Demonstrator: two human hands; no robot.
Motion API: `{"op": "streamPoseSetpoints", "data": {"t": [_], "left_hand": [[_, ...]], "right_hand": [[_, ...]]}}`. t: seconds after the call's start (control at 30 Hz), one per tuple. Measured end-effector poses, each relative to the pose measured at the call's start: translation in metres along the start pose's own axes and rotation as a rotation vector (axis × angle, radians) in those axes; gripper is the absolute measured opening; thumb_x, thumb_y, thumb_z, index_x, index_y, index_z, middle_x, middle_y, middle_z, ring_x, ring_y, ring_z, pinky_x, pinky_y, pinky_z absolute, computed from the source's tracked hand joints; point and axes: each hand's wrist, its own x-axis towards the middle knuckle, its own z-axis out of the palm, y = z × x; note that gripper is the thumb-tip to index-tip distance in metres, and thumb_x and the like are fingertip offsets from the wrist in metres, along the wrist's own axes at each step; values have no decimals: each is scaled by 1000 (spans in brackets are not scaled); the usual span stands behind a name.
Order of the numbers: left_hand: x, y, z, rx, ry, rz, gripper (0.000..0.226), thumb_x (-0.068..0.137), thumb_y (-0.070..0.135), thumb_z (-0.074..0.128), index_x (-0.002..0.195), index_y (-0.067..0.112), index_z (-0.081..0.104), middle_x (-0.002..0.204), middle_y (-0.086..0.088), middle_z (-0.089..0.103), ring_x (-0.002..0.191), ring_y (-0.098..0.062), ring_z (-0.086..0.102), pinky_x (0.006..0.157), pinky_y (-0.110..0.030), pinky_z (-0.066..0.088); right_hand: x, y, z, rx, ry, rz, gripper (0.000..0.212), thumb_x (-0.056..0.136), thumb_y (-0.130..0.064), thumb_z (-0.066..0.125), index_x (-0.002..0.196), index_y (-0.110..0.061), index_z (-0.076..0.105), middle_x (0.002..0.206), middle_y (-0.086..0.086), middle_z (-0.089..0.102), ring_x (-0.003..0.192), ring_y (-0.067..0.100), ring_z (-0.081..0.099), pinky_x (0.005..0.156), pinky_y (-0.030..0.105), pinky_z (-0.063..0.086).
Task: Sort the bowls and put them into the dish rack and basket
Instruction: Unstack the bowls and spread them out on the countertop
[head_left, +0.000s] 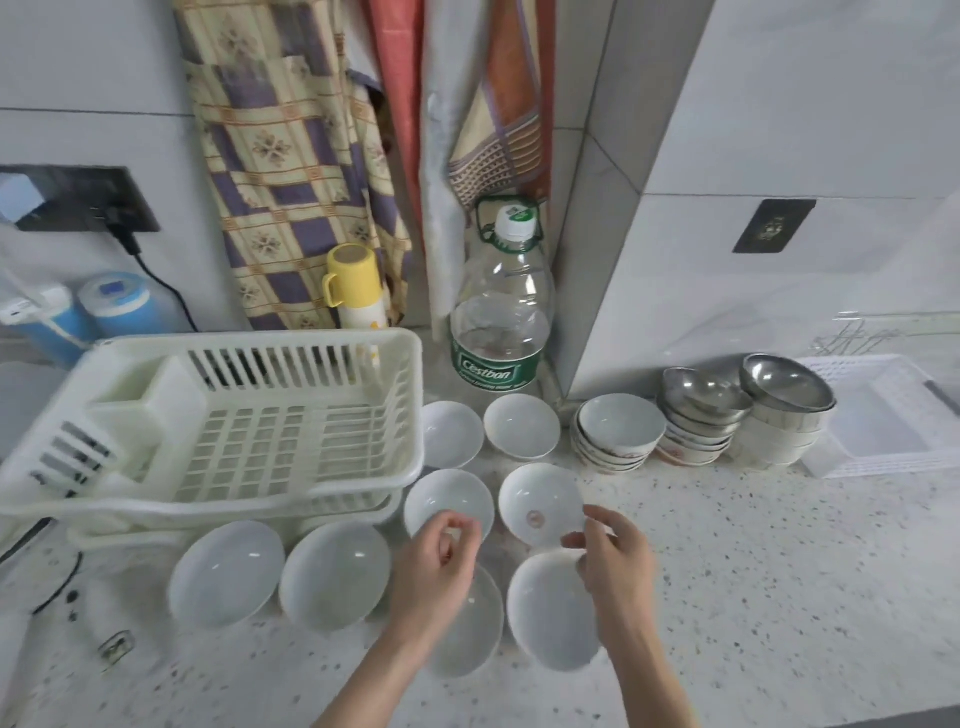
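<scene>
Small white bowls (449, 434) (522, 426) sit on the counter beside the cream dish rack (260, 344). In front of them lie a small bowl (441, 493) and a small bowl with a red mark (537, 501). My left hand (441, 564) curls over the first one's near rim; whether it grips is unclear. My right hand (615, 564) pinches the red-marked bowl's right rim. Several larger white bowls (226, 571) (335, 574) (545, 613) lie along the front, one partly under my left arm. The white basket (878, 462) stands at the right.
Stacks of patterned bowls (618, 431) and steel bowls (701, 402) (787, 387) stand between the wall corner and the basket. A large water bottle (501, 322) and a yellow flask (356, 288) stand behind the rack. A black cable (57, 587) runs along the left front.
</scene>
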Motion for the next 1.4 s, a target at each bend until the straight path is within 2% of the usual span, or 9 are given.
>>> {"op": "streamPoseSetpoints", "data": {"t": [0.1, 0.2, 0.4, 0.5, 0.67, 0.9, 1.0, 1.23, 1.4], "left_hand": [[26, 27, 63, 35, -80, -28, 16, 92, 36, 59, 82, 25, 65, 55, 2, 64, 48, -5, 55, 60, -28, 47], [57, 48, 118, 128, -125, -83, 27, 93, 42, 55, 109, 22, 63, 68, -1, 71, 50, -4, 54, 65, -30, 47], [109, 66, 181, 101, -176, -329, 74, 94, 43, 51, 154, 29, 11, 89, -11, 72, 32, -6, 48, 34, -16, 33], [121, 69, 190, 73, -143, -379, 74, 92, 34, 53, 153, 32, 11, 97, -10, 70, 35, -5, 57, 33, -17, 29], [129, 77, 193, 42, -157, -361, 39, 92, 15, 47, 125, 33, 43, 76, -14, 71, 31, -11, 48, 35, -18, 21], [133, 89, 190, -1, -145, -325, 51, 91, 6, 41, 131, 37, 42, 84, -19, 72, 58, -25, 58, 35, -19, 27], [127, 89, 176, -46, -116, -317, 52, 92, 2, 40, 125, 41, 41, 60, -11, 69, 46, -17, 59, 34, -19, 26], [109, 86, 138, -115, -28, -320, 59, 90, 1, 43, 127, 47, 42, 54, -10, 66, 37, -12, 47, 34, -19, 27], [103, 77, 124, -174, 64, -335, 59, 89, -3, 41, 132, 37, 45, 58, -10, 67, 43, -15, 57, 32, -19, 25]], "right_hand": [[46, -1, -49, 45, 46, 49, 24, 92, -9, 48, 109, -16, 64, 68, 3, 73, 52, 16, 46, 49, 27, 37], [83, -6, -80, 29, 37, 82, 24, 93, -8, 47, 112, -13, 62, 73, 7, 72, 54, 17, 44, 49, 27, 35], [128, -12, -104, -45, -60, 117, 22, 93, -12, 48, 109, -18, 61, 74, 3, 73, 49, 14, 44, 43, 23, 35], [139, -11, -106, -46, -94, 147, 21, 93, -12, 49, 108, -20, 61, 71, 2, 73, 47, 13, 44, 42, 23, 35], [154, -9, -98, -30, -139, 194, 23, 91, -11, 48, 108, -19, 61, 70, 1, 74, 45, 13, 41, 42, 23, 34], [170, -11, -82, -23, -180, 165, 30, 92, -12, 47, 119, -21, 55, 74, 5, 73, 47, 13, 42, 44, 24, 35], [176, -10, -74, -29, -197, 151, 32, 94, -15, 46, 124, -22, 54, 75, 8, 73, 46, 12, 43, 42, 21, 35], [185, -14, -51, -208, -236, 34, 30, 94, -27, 49, 121, -14, 51, 79, 6, 71, 68, 12, 67, 50, 23, 44], [189, -18, -43, -410, -202, -12, 31, 87, -5, 47, 118, -1, 49, 77, 15, 70, 63, 16, 62, 48, 24, 41]]}}
